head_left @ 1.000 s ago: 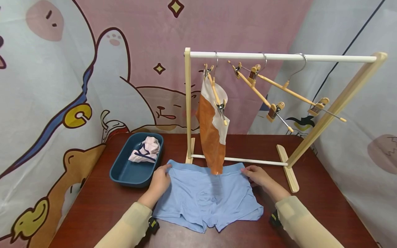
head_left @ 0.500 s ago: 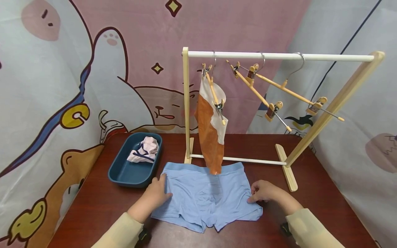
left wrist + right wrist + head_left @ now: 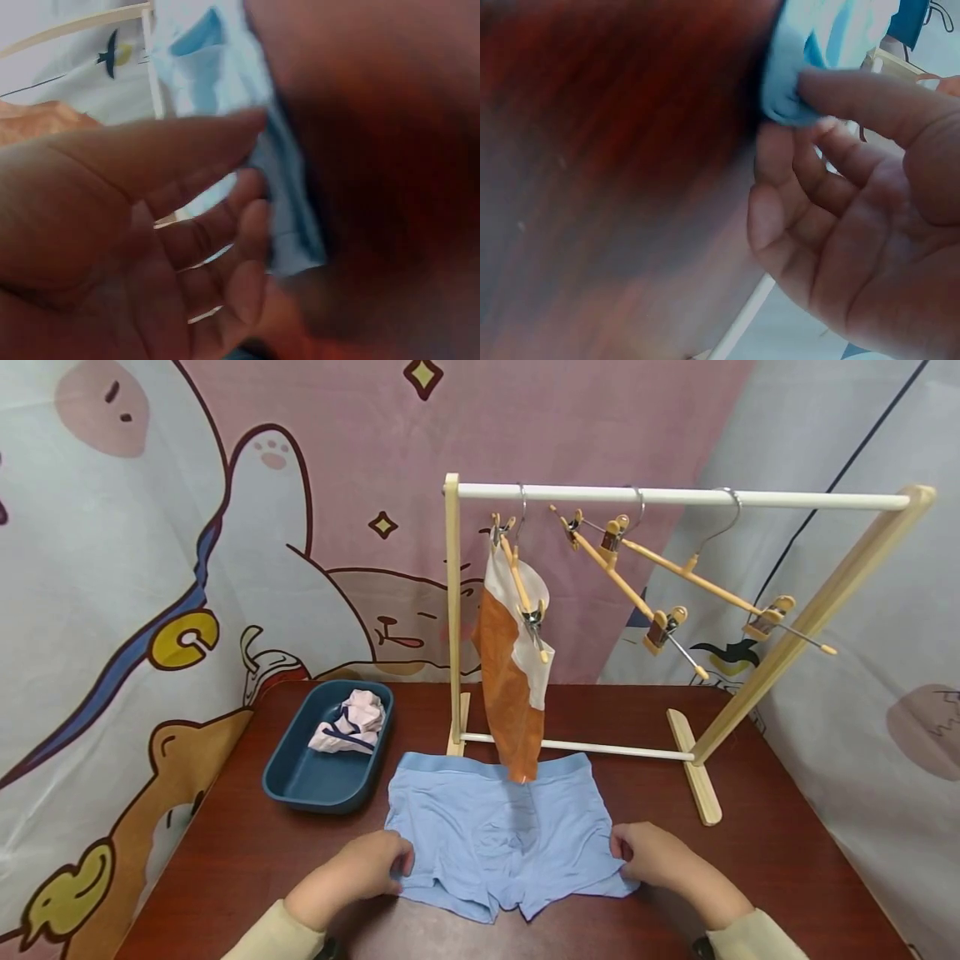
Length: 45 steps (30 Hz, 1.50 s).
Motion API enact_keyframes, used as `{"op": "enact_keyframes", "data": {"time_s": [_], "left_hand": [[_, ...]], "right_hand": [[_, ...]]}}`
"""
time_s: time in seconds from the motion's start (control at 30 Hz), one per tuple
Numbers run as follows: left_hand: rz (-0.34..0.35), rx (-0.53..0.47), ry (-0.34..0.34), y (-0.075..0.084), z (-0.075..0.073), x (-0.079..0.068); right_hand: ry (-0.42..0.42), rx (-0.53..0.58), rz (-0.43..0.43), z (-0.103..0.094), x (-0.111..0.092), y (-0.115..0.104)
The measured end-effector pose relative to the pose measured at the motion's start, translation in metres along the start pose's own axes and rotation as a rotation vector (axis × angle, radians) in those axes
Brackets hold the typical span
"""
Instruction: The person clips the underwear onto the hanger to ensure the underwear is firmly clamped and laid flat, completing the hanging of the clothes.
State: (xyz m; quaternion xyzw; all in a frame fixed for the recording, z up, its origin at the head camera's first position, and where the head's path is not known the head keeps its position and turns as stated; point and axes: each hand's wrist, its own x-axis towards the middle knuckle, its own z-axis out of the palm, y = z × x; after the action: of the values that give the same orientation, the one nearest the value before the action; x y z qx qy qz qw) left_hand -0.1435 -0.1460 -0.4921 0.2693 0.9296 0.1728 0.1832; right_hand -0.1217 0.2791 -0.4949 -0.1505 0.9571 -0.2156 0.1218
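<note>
Light blue boxer briefs (image 3: 498,827) lie spread flat on the table, waistband toward the rack. My left hand (image 3: 367,864) is at the lower left corner, its fingers curled at the leg hem. In the left wrist view the thumb and fingertips close on the edge of the blue cloth (image 3: 289,217). At the lower right leg is my right hand (image 3: 652,856). The right wrist view has its thumb on top of the fabric (image 3: 787,97) and a finger beneath, pinching the corner.
Behind the briefs stands a wooden rack with a white rail (image 3: 570,493). An orange and white garment (image 3: 510,685) hangs there from a clip hanger, beside two bare hangers (image 3: 611,572). A blue basin (image 3: 300,781) on the left holds a crumpled pale pink garment (image 3: 352,722).
Both hands have left the waistband corners and slid down the sides toward me, to the leg hems. The briefs lie nearly as before; the rack and basin have not moved.
</note>
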Motion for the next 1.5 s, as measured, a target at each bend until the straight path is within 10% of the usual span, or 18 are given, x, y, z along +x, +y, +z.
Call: {"op": "enact_keyframes", "data": {"time_s": [0.17,0.43,0.73,0.9,1.3,1.5], "left_hand": [[0.042,0.0,0.065,-0.004,0.004,-0.001],[0.043,-0.077,0.132,-0.021,-0.006,-0.011],[-0.04,-0.188,0.074,-0.04,-0.018,-0.019],[-0.036,-0.178,0.079,-0.037,-0.018,-0.019],[-0.01,-0.007,0.109,-0.03,-0.004,-0.011],[-0.035,0.035,0.151,-0.03,-0.01,-0.017]], "right_hand": [[0.089,0.058,-0.031,-0.001,0.0,0.0],[-0.004,0.254,0.071,-0.008,-0.004,-0.003],[0.065,0.333,0.151,-0.01,-0.006,0.004],[-0.032,0.428,0.102,-0.005,-0.006,0.006],[-0.004,0.098,-0.012,0.012,-0.005,0.001],[-0.005,0.141,-0.112,0.001,-0.007,0.005]]}}
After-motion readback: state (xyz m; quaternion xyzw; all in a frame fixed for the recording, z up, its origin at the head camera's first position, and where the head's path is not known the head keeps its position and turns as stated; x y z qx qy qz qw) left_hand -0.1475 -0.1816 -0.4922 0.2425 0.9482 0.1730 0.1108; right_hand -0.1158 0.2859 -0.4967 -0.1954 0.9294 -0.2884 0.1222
